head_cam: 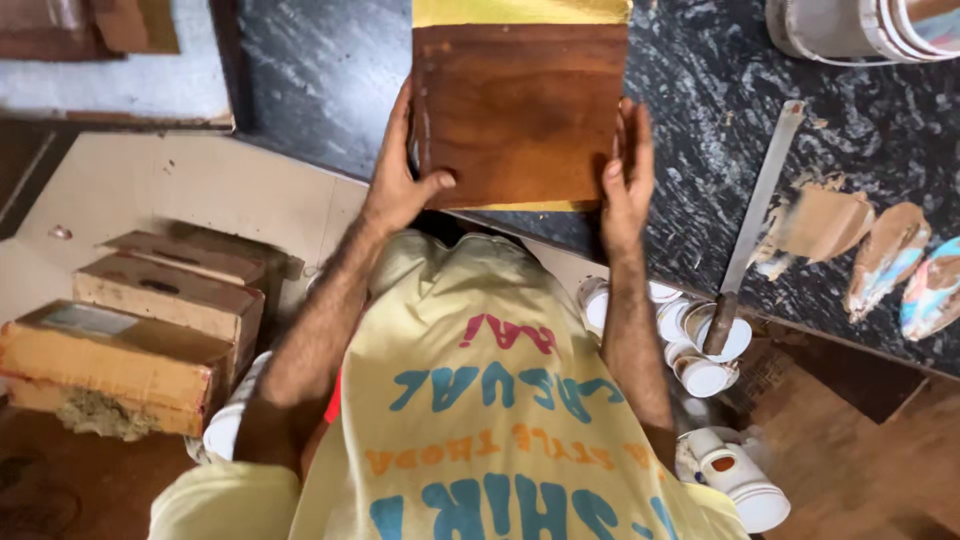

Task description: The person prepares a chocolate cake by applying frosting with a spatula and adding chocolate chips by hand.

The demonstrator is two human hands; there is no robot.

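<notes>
Your left hand (400, 185) and right hand (628, 180) clasp the brown wooden board (520, 115) by its sides at the counter's (320, 70) front edge; loosen either grip and it could tip onto the cups (700, 345) below.

Brown square wooden board (520, 110) on dark speckled stone counter (320, 70), far centre. Left hand (398, 175) at board's left edge, right hand (627, 175) at right edge. Long flat metal blade with wooden handle (752, 225) right of board, on counter, handle overhanging near edge. Smeared paste patches (860, 240) right of blade. White plastic tub (850, 28) far right. White round containers (700, 340) below counter edge, near right. Stacked wooden boxes (150, 330) near left.
</notes>
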